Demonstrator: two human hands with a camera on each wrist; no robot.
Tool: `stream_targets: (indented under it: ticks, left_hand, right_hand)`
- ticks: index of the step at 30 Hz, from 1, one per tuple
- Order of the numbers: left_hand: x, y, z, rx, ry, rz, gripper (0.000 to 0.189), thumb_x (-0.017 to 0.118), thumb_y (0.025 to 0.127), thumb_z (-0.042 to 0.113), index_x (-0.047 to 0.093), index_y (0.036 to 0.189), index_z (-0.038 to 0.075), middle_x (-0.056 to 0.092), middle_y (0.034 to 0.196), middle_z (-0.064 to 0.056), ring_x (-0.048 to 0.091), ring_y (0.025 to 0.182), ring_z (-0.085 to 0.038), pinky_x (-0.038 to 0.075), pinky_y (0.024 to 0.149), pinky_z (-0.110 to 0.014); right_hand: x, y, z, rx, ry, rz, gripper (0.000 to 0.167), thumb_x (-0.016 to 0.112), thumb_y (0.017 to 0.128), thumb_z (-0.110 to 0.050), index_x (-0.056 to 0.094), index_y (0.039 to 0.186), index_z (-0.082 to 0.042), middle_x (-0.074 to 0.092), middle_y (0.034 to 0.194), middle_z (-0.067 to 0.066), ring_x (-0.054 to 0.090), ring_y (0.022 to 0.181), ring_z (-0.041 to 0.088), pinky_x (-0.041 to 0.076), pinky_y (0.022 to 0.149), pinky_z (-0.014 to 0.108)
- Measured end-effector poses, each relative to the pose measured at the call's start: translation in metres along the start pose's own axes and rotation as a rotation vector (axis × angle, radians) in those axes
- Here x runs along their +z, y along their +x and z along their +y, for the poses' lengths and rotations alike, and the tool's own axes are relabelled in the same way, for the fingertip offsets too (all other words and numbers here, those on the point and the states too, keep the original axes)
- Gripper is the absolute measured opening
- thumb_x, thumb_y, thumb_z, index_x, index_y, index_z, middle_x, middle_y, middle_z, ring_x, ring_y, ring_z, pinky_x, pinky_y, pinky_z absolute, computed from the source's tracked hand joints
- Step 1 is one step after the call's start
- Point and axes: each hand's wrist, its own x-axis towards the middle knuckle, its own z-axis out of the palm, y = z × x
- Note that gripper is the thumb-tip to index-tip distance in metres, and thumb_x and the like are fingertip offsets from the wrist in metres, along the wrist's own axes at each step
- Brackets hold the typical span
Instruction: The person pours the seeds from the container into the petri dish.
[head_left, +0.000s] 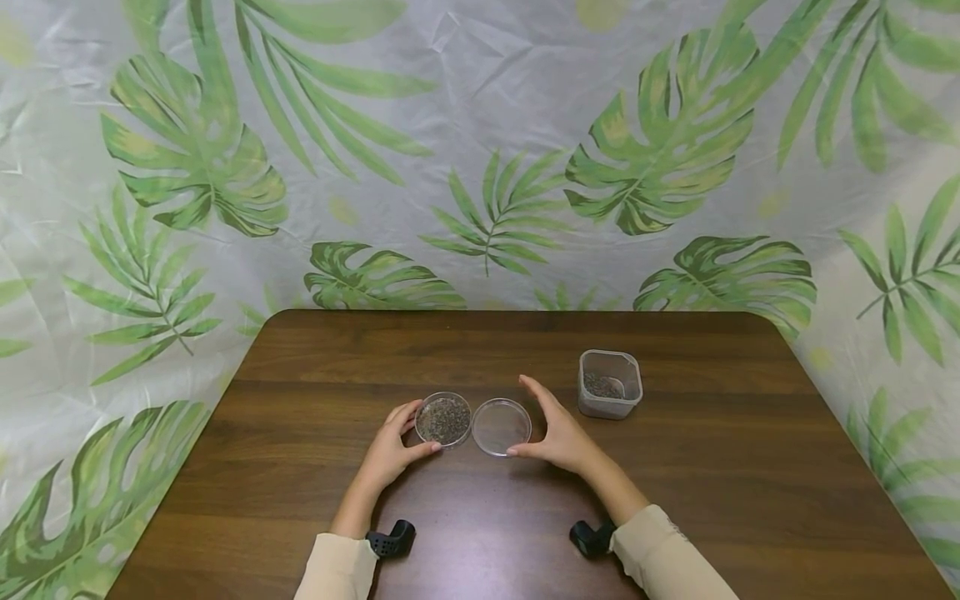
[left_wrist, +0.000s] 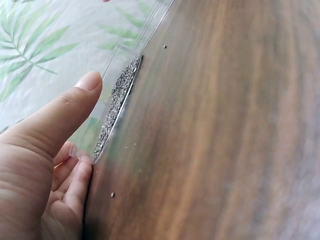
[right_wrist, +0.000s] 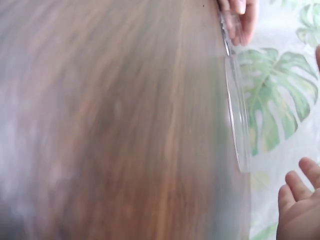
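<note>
The left grip (head_left: 390,450) is clamping round the rim of a clear round dish (head_left: 444,393), its thumb pressing the near side and its fingers curling round the far left side. Dark grains (head_left: 446,421) are spreading across the floor of that dish, just to the right of the left grip. A second clear dish (head_left: 501,427) is lying between the two grips, just beside the first. The right grip (head_left: 564,440) is standing apart, its fingers spreading away from the thumb to the right of the second dish; the thumb tip is reaching the near rim, though whether it is touching is impossible to tell. Beyond the right grip and to its right, a squarish translucent tub (head_left: 609,409) is standing upright, holding more dark grains (head_left: 600,385). Underneath everything, a brown wooden counter (head_left: 360,358) is stretching out, and stray grains (left_wrist: 112,194) are lying on it near the left grip. Behind the counter, a leaf-printed sheet (head_left: 517,100) is hanging.
</note>
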Motion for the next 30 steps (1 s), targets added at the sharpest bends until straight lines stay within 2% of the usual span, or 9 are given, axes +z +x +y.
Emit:
stream_targets:
  ticks: [2,4,7,16,30]
  left_hand:
    - [0.0,0.0,0.001,0.002,-0.002,0.005,0.071,0.077,0.068,0.003,0.041,0.127,-0.012,0.041,0.123,-0.026,0.043,0.112,-0.04,0.039,0.095,-0.041]
    - [-0.001,-0.001,0.007,-0.005,-0.014,0.01,0.07,0.076,0.068,0.0,0.041,0.127,-0.012,0.041,0.124,-0.027,0.043,0.113,-0.041,0.038,0.096,-0.042]
    - [-0.002,-0.002,0.008,-0.008,-0.008,-0.002,0.07,0.076,0.068,0.001,0.04,0.127,-0.012,0.04,0.124,-0.028,0.042,0.114,-0.041,0.038,0.096,-0.041]
    - [-0.004,0.0,0.005,-0.01,0.002,-0.025,0.071,0.076,0.069,0.003,0.04,0.128,-0.012,0.039,0.125,-0.028,0.042,0.114,-0.04,0.038,0.097,-0.04]
    - [-0.001,-0.001,0.005,-0.011,0.002,0.009,0.07,0.077,0.067,-0.001,0.042,0.126,-0.012,0.042,0.123,-0.027,0.044,0.112,-0.04,0.039,0.095,-0.041]
  right_hand:
    - [0.005,0.001,0.014,0.009,-0.017,-0.009,0.108,0.081,0.057,-0.047,0.023,0.142,-0.012,0.029,0.142,0.003,0.026,0.129,0.019,0.024,0.105,0.043]
    - [0.007,0.001,0.015,0.028,-0.026,-0.024,0.109,0.08,0.057,-0.049,0.023,0.143,-0.013,0.028,0.143,0.002,0.025,0.129,0.018,0.024,0.105,0.043]
    - [0.01,0.001,0.017,0.055,-0.031,-0.041,0.11,0.08,0.057,-0.05,0.022,0.143,-0.015,0.027,0.143,0.002,0.025,0.129,0.019,0.025,0.104,0.046]
    - [0.017,0.002,0.025,0.047,-0.03,-0.068,0.109,0.083,0.058,-0.042,0.022,0.143,-0.009,0.028,0.143,0.003,0.026,0.129,0.017,0.026,0.105,0.043]
    - [0.021,0.002,0.029,0.087,-0.077,-0.09,0.111,0.083,0.056,-0.044,0.023,0.143,-0.011,0.031,0.141,0.005,0.03,0.126,0.021,0.029,0.102,0.045]
